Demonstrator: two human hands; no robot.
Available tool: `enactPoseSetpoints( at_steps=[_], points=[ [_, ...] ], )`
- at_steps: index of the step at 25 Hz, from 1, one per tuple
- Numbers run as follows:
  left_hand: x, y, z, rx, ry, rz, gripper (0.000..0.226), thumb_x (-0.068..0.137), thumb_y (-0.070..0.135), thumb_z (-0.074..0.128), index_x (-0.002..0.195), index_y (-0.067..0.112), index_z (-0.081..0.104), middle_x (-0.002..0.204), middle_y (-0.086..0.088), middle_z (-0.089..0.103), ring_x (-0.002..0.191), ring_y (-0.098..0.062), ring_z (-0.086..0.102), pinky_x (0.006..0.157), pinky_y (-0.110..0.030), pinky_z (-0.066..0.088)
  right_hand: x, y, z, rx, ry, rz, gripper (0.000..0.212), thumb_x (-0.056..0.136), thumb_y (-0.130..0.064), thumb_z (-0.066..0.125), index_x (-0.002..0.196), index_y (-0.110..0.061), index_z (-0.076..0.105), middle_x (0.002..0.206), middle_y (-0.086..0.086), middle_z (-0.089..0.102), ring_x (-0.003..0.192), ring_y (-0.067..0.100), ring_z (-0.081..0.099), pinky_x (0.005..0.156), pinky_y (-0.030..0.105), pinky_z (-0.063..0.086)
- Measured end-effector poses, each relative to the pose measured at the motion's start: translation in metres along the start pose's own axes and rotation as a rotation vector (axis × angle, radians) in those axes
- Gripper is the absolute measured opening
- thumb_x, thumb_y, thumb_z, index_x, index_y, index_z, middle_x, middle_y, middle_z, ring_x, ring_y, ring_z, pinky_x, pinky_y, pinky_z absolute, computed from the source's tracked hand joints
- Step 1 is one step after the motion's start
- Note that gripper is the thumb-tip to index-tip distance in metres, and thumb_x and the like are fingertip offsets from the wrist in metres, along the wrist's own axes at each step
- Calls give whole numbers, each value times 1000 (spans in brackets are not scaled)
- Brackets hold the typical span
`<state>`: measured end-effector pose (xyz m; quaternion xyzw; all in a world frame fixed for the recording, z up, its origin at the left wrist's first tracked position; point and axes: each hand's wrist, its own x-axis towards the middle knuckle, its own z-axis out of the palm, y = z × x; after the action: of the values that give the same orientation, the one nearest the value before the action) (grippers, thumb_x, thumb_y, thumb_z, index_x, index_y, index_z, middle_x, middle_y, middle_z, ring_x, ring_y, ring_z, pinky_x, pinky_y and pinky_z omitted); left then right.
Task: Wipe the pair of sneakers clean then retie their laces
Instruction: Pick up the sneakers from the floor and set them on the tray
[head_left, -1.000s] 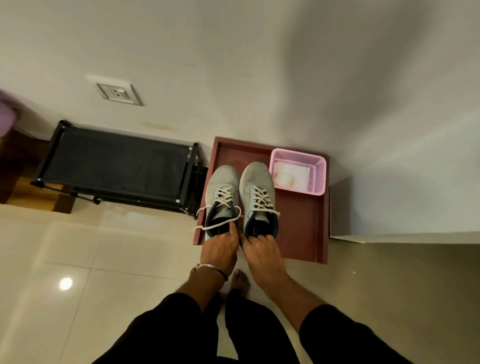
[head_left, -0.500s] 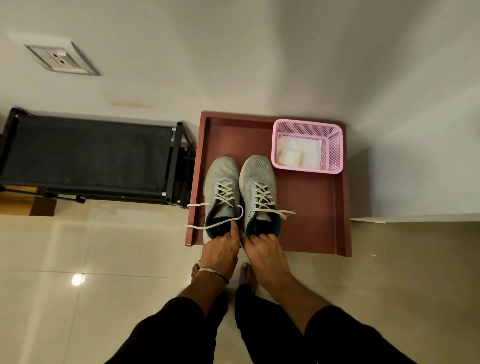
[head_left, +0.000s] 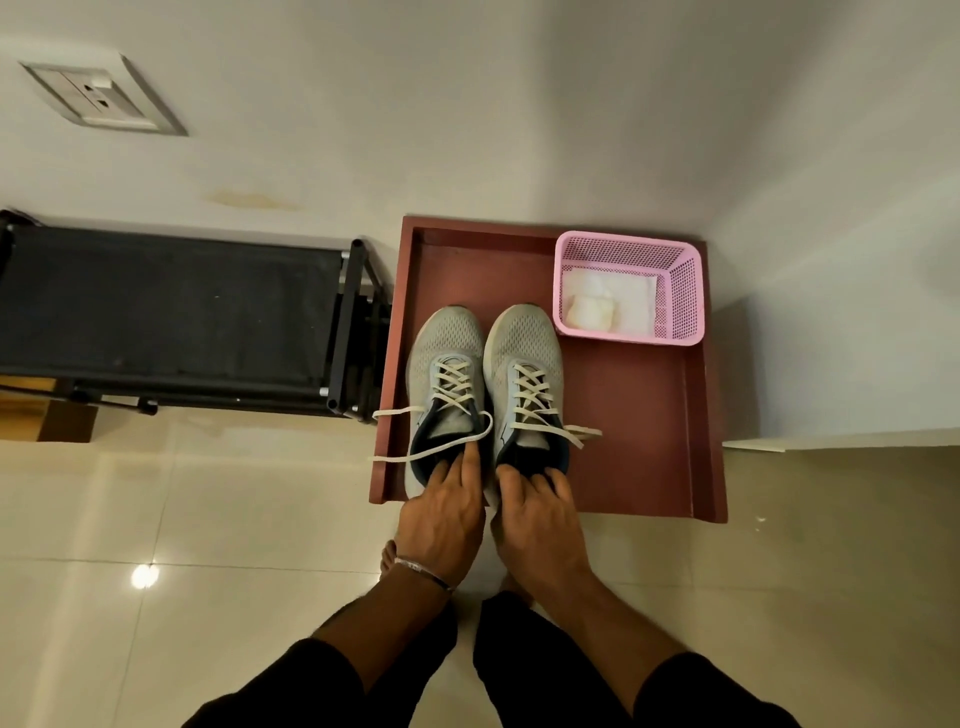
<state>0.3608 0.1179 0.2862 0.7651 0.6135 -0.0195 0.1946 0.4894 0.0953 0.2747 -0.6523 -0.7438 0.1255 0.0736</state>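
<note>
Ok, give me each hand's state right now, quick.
Left hand: grips the heel of the left sneaker, fingers hooked inside the collar.
Right hand: grips the heel of the right sneaker, fingertips inside the collar.

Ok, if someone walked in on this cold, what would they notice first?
Probably the pair of grey sneakers standing side by side on the dark red tray, laces untied and trailing over its left edge. The left hand and right hand each hold a heel. After that, the pink basket in the tray's far right corner, with white cloths inside.
</note>
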Motion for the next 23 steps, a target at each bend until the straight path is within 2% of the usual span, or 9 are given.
enactPoseSetpoints(
  at_steps=[2, 5, 8, 12, 15, 19, 23],
  points=[
    [-1, -4, 9, 6, 139, 43, 65, 86, 25, 68, 144, 10, 43, 119, -4, 65, 101, -20, 63, 51, -25, 53, 1, 0, 3, 25, 55, 35, 39, 77, -23, 68, 113, -16, 55, 89, -2, 69, 83, 21, 63, 96, 44, 45],
    [3, -6, 19, 6, 338, 60, 54, 85, 25, 71, 135, 11, 56, 112, -7, 63, 95, -24, 61, 52, -28, 55, -1, 5, 15, 52, 166, 40, 28, 83, -27, 61, 109, -16, 60, 87, -2, 67, 83, 22, 62, 95, 44, 42],
    [4, -8, 32, 8, 424, 84, 51, 86, 24, 72, 132, 11, 59, 104, -7, 63, 91, -24, 60, 58, -30, 56, -4, 12, 32, 78, 267, 2, 26, 85, -28, 62, 108, -16, 62, 86, -3, 67, 81, 22, 62, 94, 43, 42],
    [1, -15, 48, -2, 483, 133, 48, 88, 24, 68, 134, 12, 58, 98, -4, 62, 86, -21, 59, 56, -31, 55, -6, 16, 47, 83, 395, -66, 26, 84, -26, 64, 108, -17, 61, 83, -4, 65, 76, 21, 59, 93, 43, 43],
    [-3, -17, 56, -25, 549, 149, 48, 89, 24, 68, 135, 16, 57, 106, -1, 61, 92, -20, 58, 60, -30, 55, -7, 19, 55, 79, 481, -99, 25, 84, -26, 65, 108, -17, 63, 85, -4, 65, 80, 20, 58, 96, 45, 42],
    [-9, -20, 59, -82, 592, 180, 48, 88, 24, 69, 134, 18, 57, 118, -1, 57, 104, -19, 54, 62, -27, 55, -12, 16, 58, 49, 493, -98, 35, 80, -29, 68, 114, -21, 61, 97, -6, 66, 95, 20, 58, 102, 49, 37],
    [-26, -24, 66, -111, 613, 205, 48, 88, 20, 66, 135, 16, 55, 135, -6, 52, 123, -22, 48, 86, -26, 55, -29, 16, 58, 44, 511, -22, 44, 79, -29, 68, 121, -22, 57, 113, -3, 64, 109, 20, 56, 103, 49, 38]
  ],
)
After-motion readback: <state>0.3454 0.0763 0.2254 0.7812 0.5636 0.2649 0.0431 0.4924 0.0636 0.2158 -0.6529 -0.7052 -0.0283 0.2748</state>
